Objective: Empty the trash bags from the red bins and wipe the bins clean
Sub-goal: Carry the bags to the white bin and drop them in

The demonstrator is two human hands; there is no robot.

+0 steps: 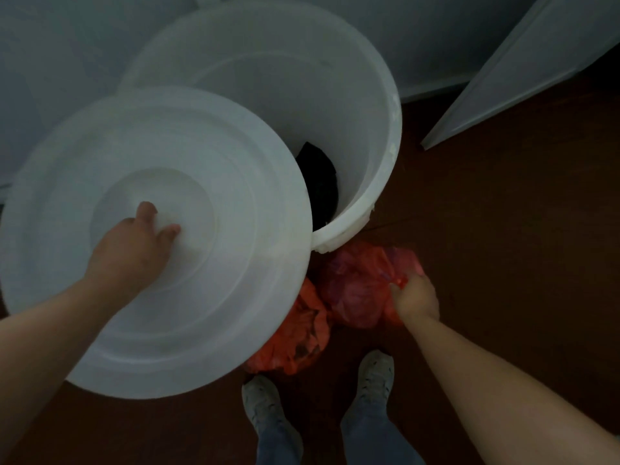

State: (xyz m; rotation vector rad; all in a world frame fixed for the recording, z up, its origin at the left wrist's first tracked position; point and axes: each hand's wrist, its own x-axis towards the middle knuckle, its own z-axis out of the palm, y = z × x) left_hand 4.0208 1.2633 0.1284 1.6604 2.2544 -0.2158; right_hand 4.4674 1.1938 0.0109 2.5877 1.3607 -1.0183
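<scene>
My left hand [141,239] grips the knob at the middle of a big round white lid [214,169], held off to the left of a large white barrel [379,135]. The barrel stands open, with a dark bag [320,186] low inside it. Two red trash bags lie on the floor at the barrel's foot. My right hand [416,298] grips the tied top of the right red bag [355,290]. The left red bag [298,340] lies partly under the lid's edge. No red bin is in view.
Dark brown floor [503,229] spreads to the right. A grey wall [436,35] runs behind the barrel, and a white door or panel [523,68] slants at the upper right. My two shoes [375,374] stand just below the bags.
</scene>
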